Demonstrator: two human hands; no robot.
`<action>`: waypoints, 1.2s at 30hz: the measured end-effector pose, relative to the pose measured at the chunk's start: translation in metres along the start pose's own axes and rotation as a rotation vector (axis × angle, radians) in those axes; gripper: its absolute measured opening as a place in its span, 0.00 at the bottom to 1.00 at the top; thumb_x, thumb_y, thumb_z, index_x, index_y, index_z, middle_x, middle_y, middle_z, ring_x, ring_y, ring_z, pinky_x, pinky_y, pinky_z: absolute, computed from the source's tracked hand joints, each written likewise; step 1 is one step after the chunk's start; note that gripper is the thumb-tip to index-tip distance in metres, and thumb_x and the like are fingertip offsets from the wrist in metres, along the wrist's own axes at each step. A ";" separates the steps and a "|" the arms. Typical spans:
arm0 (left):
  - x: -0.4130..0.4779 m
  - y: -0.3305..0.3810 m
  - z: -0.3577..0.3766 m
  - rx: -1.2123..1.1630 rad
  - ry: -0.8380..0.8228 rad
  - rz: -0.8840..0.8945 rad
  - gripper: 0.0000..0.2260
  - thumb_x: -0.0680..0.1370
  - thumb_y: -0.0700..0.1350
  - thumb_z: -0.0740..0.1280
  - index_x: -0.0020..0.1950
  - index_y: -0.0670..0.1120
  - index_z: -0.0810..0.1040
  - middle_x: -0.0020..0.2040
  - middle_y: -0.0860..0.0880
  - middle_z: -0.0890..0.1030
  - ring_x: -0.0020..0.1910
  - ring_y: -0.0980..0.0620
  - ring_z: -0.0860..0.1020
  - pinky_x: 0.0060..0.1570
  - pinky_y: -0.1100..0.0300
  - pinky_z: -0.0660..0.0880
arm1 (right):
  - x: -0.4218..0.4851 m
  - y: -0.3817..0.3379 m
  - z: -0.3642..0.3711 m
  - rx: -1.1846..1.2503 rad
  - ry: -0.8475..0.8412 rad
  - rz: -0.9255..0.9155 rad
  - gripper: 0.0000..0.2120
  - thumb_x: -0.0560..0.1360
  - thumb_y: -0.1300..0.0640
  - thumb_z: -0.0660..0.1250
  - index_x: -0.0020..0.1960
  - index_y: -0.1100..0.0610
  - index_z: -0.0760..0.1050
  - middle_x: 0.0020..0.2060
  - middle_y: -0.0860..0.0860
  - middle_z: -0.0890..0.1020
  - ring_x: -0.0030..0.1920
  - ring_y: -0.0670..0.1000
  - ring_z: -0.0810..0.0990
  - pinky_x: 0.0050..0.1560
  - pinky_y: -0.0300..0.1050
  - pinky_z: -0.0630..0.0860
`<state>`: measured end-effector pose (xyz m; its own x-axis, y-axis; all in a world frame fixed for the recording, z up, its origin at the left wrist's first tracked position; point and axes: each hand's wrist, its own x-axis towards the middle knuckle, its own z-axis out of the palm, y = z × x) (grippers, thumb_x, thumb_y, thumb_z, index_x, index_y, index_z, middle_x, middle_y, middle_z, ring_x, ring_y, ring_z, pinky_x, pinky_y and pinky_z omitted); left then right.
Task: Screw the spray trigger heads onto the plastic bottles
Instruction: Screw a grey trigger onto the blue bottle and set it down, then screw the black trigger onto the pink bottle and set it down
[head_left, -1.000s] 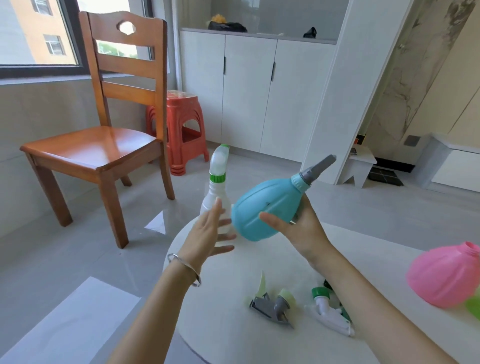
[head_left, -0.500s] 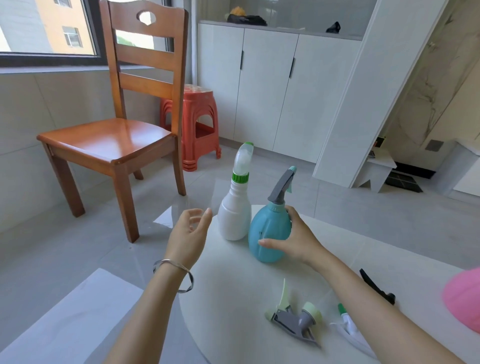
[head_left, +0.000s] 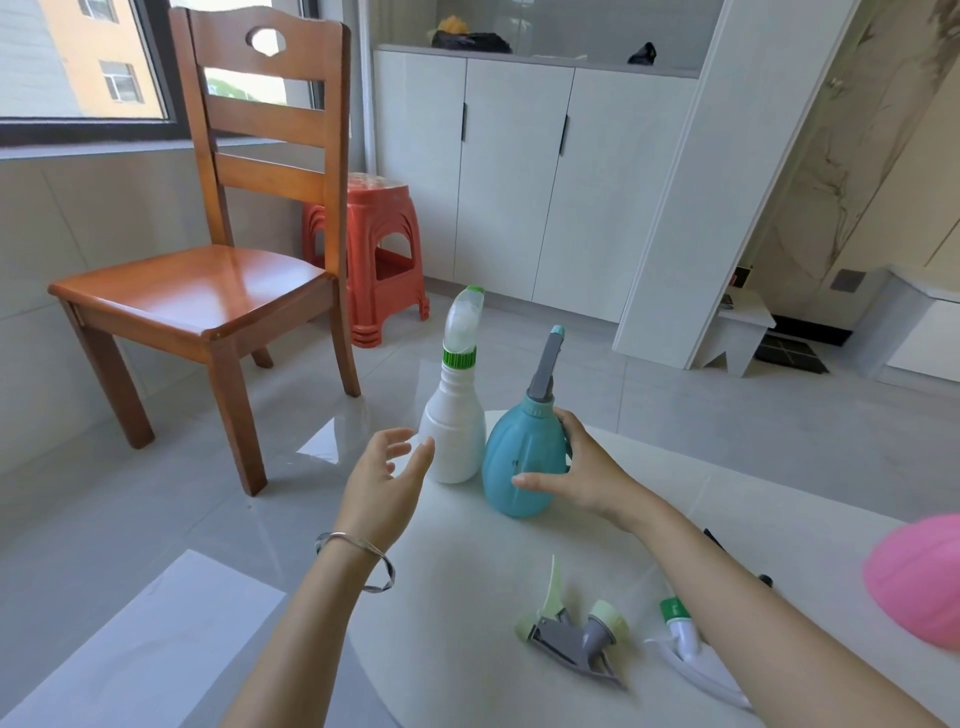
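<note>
A round teal bottle (head_left: 522, 462) with a grey trigger head stands upright near the far edge of the white table (head_left: 467, 597). My right hand (head_left: 576, 470) rests around its right side, fingers loosely on it. Beside it on the left stands a white bottle (head_left: 453, 441) with a green-collared spray head. My left hand (head_left: 387, 480) hovers open just left of the white bottle, holding nothing. A loose grey and pale-green trigger head (head_left: 569, 631) lies on the table near me. A white and green trigger head (head_left: 683, 631) lies partly under my right forearm.
A pink bottle (head_left: 917, 582) sits at the table's right edge. A wooden chair (head_left: 208, 291) and a red plastic stool (head_left: 382, 260) stand on the tiled floor beyond the table's left side. White cabinets (head_left: 519, 176) line the back wall.
My right hand brought the teal bottle down from mid-air and stood it upright beside the white bottle. My left hand drew back and stays open. The view shifted closer.
</note>
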<state>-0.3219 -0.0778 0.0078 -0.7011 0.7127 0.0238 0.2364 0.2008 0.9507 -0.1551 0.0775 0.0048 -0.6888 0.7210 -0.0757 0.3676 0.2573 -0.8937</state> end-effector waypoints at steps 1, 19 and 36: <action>0.000 0.001 0.000 0.005 0.006 0.008 0.18 0.77 0.54 0.63 0.64 0.47 0.72 0.57 0.50 0.75 0.57 0.50 0.74 0.55 0.55 0.73 | 0.001 0.001 0.000 0.000 0.000 -0.002 0.38 0.64 0.52 0.78 0.64 0.39 0.58 0.54 0.32 0.69 0.53 0.32 0.70 0.40 0.25 0.70; -0.069 0.047 0.069 0.011 -0.209 0.263 0.06 0.77 0.51 0.64 0.49 0.50 0.76 0.46 0.55 0.79 0.40 0.59 0.76 0.33 0.76 0.70 | -0.154 0.022 -0.086 0.072 0.407 -0.199 0.25 0.69 0.56 0.74 0.63 0.44 0.70 0.63 0.36 0.73 0.66 0.35 0.68 0.61 0.34 0.68; -0.147 0.071 0.230 0.184 -0.458 0.415 0.11 0.76 0.53 0.65 0.56 0.52 0.75 0.55 0.56 0.77 0.49 0.62 0.75 0.47 0.67 0.69 | -0.218 0.107 -0.206 -0.095 0.930 0.009 0.43 0.67 0.57 0.75 0.74 0.57 0.54 0.74 0.54 0.60 0.73 0.52 0.60 0.67 0.36 0.55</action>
<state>-0.0473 -0.0138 0.0002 -0.1780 0.9625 0.2046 0.5664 -0.0698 0.8212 0.1628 0.0805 0.0171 0.0759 0.9377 0.3389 0.4484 0.2715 -0.8516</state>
